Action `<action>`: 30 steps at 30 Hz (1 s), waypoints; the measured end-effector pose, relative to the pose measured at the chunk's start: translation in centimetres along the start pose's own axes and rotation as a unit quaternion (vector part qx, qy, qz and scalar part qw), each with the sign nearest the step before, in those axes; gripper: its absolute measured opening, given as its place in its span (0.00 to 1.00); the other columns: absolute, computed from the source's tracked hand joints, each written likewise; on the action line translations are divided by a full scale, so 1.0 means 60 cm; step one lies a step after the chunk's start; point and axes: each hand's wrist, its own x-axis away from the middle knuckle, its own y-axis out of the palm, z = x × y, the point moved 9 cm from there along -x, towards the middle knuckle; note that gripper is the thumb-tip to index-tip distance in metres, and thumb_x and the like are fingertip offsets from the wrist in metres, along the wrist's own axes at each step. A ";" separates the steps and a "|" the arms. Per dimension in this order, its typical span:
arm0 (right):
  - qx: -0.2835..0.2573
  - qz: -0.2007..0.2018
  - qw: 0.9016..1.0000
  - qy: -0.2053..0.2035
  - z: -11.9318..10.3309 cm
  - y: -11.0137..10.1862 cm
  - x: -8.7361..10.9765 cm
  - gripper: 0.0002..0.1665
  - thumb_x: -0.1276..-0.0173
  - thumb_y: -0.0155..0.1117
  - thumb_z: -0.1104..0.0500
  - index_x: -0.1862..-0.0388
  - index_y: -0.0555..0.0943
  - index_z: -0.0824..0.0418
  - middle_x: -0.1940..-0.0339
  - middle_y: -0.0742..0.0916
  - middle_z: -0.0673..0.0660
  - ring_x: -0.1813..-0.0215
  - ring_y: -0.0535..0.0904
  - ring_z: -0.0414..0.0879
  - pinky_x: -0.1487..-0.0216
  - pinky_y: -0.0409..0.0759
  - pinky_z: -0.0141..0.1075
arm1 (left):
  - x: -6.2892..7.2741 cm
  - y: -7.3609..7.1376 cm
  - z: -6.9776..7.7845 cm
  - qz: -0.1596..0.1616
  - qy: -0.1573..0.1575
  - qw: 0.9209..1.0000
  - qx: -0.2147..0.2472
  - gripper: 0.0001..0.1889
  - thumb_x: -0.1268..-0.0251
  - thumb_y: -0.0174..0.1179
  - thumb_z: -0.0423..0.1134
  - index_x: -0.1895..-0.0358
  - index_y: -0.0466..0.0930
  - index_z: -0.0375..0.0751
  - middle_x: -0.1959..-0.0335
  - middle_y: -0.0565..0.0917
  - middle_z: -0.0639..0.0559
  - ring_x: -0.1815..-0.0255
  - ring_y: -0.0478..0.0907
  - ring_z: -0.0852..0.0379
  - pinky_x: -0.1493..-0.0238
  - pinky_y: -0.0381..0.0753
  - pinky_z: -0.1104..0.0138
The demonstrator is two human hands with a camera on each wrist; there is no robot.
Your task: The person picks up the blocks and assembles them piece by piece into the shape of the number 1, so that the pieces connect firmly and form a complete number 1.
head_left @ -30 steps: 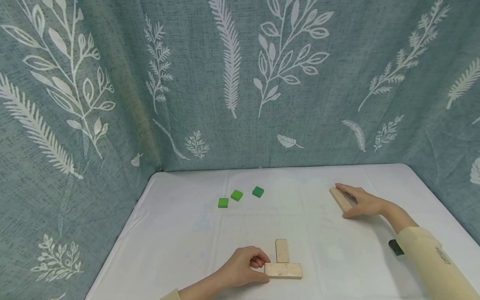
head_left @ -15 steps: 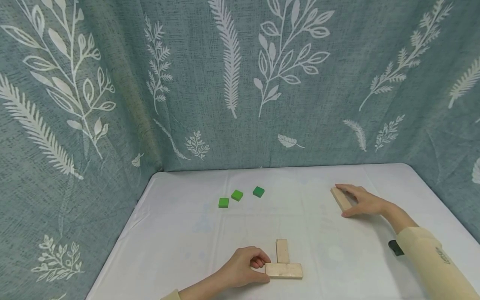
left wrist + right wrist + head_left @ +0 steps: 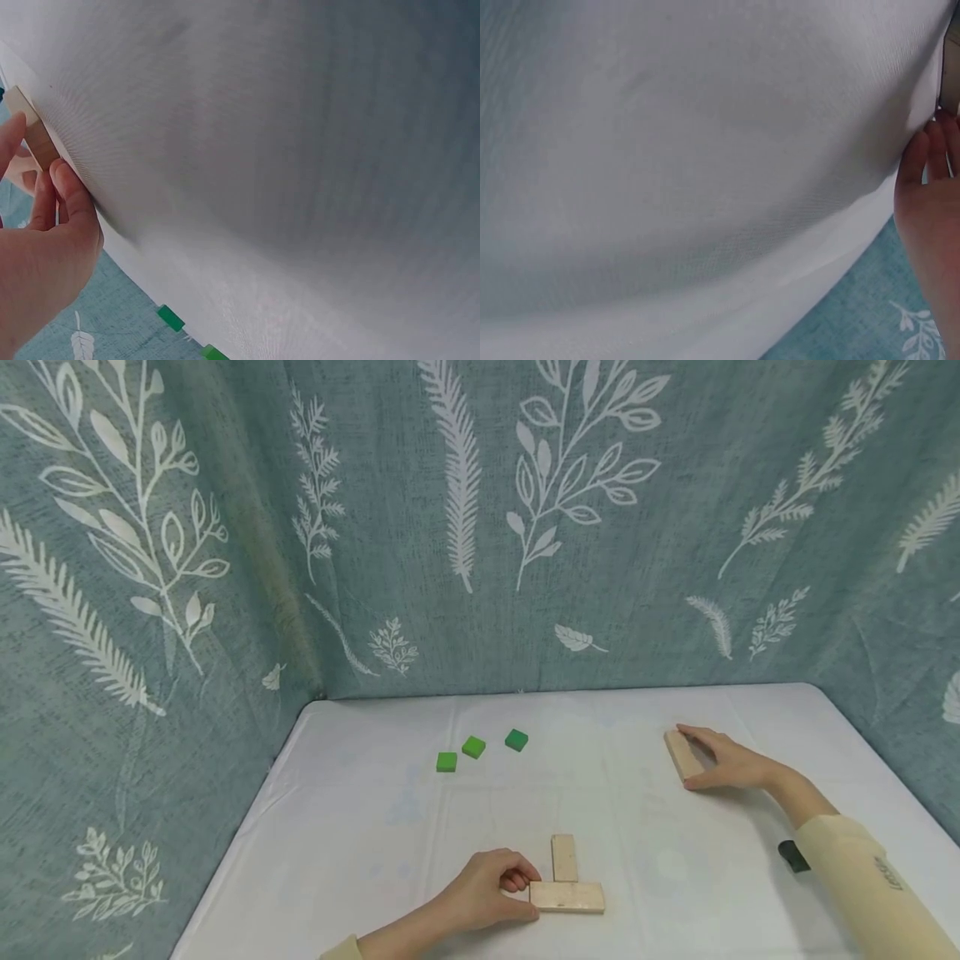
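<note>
Near the table's front, my left hand (image 3: 491,892) holds the left end of a pale wooden block (image 3: 567,897) lying crosswise, thumb at the near corner and curled fingers at the far one. A second wooden block (image 3: 564,858) lies flat behind it, its near end against the first one's far side. At the far right, my right hand (image 3: 731,764) grips another wooden block (image 3: 682,757) by its ends, thumb near and fingers far. In the left wrist view, fingertips meet the end of a block (image 3: 37,139). The right wrist view catches only a sliver of block (image 3: 951,71) beyond the fingers.
Three green square pieces lie toward the back: a light green one (image 3: 447,762), another light green one (image 3: 473,747) and a darker one (image 3: 517,740). A small black object (image 3: 793,856) sits beside the right sleeve. Patterned curtains (image 3: 480,527) enclose the white table (image 3: 337,827).
The block under my right hand has turned slightly, its far end shifting a little right along with the fingertips. My left hand and its two blocks stay in place.
</note>
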 end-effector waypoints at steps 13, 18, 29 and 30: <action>-0.008 0.005 1.000 0.001 0.010 -0.001 -0.002 0.57 0.42 0.74 0.51 0.24 0.52 0.70 0.28 0.59 0.75 0.29 0.53 0.72 0.35 0.56 0.66 | 0.000 -0.001 -0.002 0.000 -0.008 1.000 0.006 0.15 0.54 0.76 0.31 0.62 0.83 0.39 0.70 0.78 0.57 0.68 0.73 0.65 0.62 0.77 0.73; 0.001 0.022 1.000 0.016 0.015 0.000 -0.004 0.57 0.43 0.75 0.48 0.26 0.54 0.71 0.31 0.62 0.75 0.31 0.57 0.71 0.36 0.59 0.65 | -0.001 -0.001 -0.001 0.000 -0.009 1.000 0.001 0.15 0.54 0.76 0.31 0.62 0.83 0.39 0.70 0.78 0.57 0.68 0.73 0.66 0.62 0.77 0.73; 0.037 0.068 0.997 0.029 0.001 -0.003 -0.003 0.56 0.46 0.77 0.46 0.31 0.59 0.75 0.38 0.69 0.75 0.38 0.66 0.68 0.41 0.66 0.61 | -0.001 -0.002 0.001 0.000 -0.007 1.000 -0.002 0.14 0.54 0.76 0.31 0.62 0.83 0.39 0.71 0.78 0.57 0.68 0.73 0.66 0.63 0.76 0.73; 0.038 0.070 0.996 0.031 0.000 -0.003 -0.003 0.56 0.46 0.77 0.46 0.31 0.59 0.75 0.38 0.69 0.76 0.38 0.66 0.68 0.41 0.67 0.61 | 0.000 -0.002 0.001 0.000 -0.006 1.000 -0.002 0.14 0.54 0.76 0.31 0.62 0.83 0.39 0.71 0.78 0.57 0.68 0.73 0.66 0.63 0.76 0.73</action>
